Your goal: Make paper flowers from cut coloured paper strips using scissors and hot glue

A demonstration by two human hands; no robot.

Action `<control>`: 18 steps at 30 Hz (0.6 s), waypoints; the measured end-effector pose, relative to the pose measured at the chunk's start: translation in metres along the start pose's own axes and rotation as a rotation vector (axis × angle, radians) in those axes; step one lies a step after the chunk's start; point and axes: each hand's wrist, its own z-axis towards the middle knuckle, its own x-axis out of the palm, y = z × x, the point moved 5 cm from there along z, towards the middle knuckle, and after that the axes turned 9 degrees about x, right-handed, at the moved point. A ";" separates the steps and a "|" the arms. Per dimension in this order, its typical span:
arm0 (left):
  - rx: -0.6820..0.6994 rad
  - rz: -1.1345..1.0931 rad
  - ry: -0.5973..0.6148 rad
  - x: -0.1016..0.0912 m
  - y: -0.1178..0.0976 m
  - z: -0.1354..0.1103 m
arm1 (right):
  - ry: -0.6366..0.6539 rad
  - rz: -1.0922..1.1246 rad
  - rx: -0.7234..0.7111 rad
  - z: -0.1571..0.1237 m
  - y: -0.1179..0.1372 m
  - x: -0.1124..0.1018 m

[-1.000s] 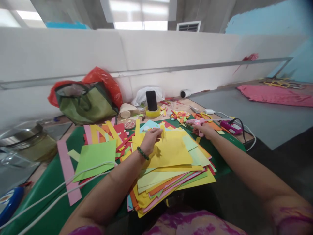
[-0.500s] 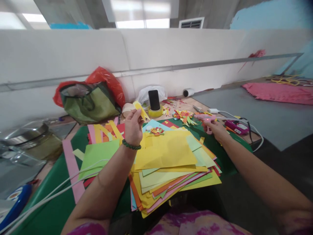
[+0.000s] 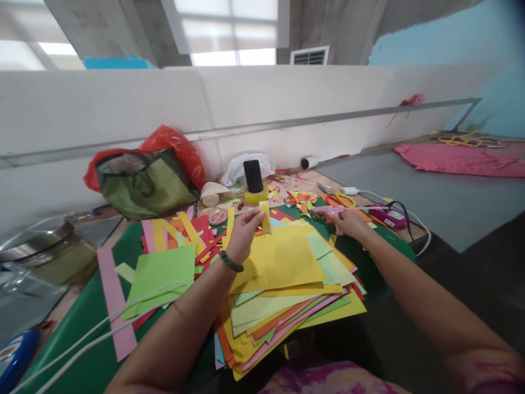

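My left hand (image 3: 243, 236) pinches a folded yellow paper strip (image 3: 266, 219) upright, just above the stack of coloured paper (image 3: 279, 268). Behind those fingers, a small paper flower is mostly hidden. My right hand (image 3: 353, 225) is wrapped round the handle of a pink glue gun (image 3: 331, 212), whose nozzle points left; a thin translucent glue stick trails from its back end. A larger fringed paper flower (image 3: 301, 198) in red, orange and yellow lies beyond the nozzle. Gun and strip are apart, with the paper stack between them.
Orange-handled scissors (image 3: 343, 200) and a purple box (image 3: 389, 216) with cables lie at the right. A phone (image 3: 253, 176) stands on a tape roll (image 3: 255, 197). Green sheets (image 3: 162, 279) and paper strips lie left, near a white cable (image 3: 110, 323). A green bag (image 3: 143, 183) stands behind.
My left hand has moved right and down with the yellow strip, now over the paper stack. The glue gun in my right hand has shifted slightly left and lower. The camera view has tilted up a little.
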 end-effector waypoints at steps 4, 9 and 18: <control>0.073 0.124 0.129 0.012 -0.007 -0.009 | -0.113 -0.145 -0.040 -0.036 0.015 -0.023; 0.162 0.287 0.314 0.032 -0.006 -0.026 | -0.079 0.301 -0.466 -0.108 0.065 -0.037; 0.118 0.345 0.475 0.049 0.003 -0.047 | 0.197 0.808 -0.547 -0.137 0.094 -0.003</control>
